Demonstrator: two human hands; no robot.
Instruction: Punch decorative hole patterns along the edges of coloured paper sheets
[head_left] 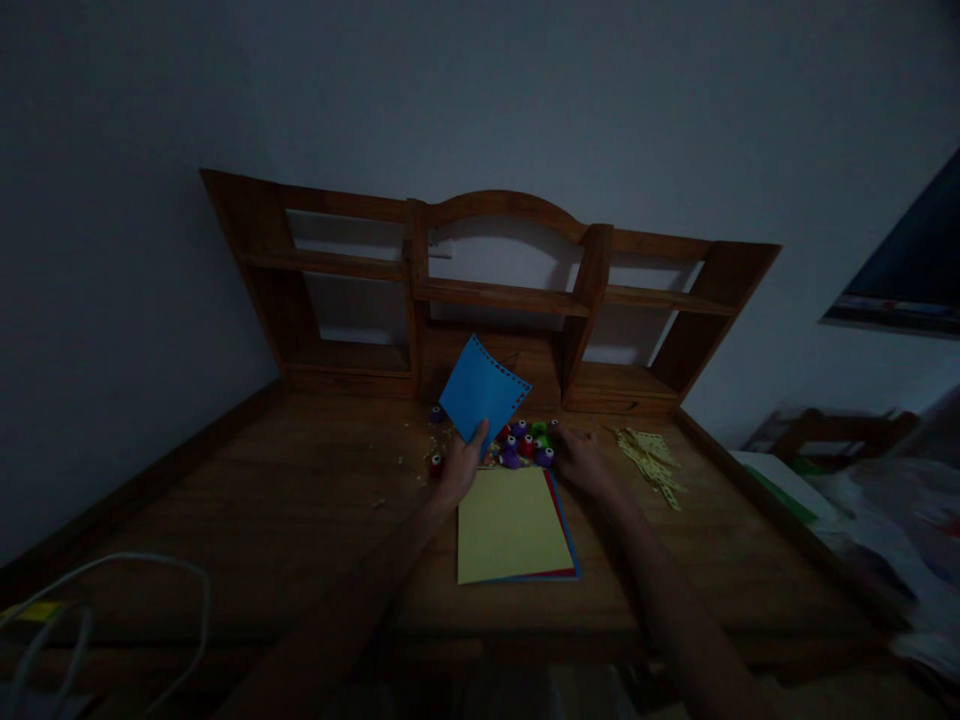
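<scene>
The left hand (pixel 463 464) pinches the lower corner of a blue square sheet (pixel 480 392), tilted above the wooden desk (pixel 315 500), its far edge lined with punched holes. Gripped at one corner, the sheet could droop or crease, and its perforated edge might tear if snagged. The right hand (pixel 577 458) is beside the cluster of knobbed red, purple and green pieces (pixel 511 458); whether it grasps one cannot be told. Counted: one held sheet; three colours in the yellow-topped paper stack (pixel 511 525); two knobbed pieces lie left of the cluster, whose overlapping members defy exact counting.
</scene>
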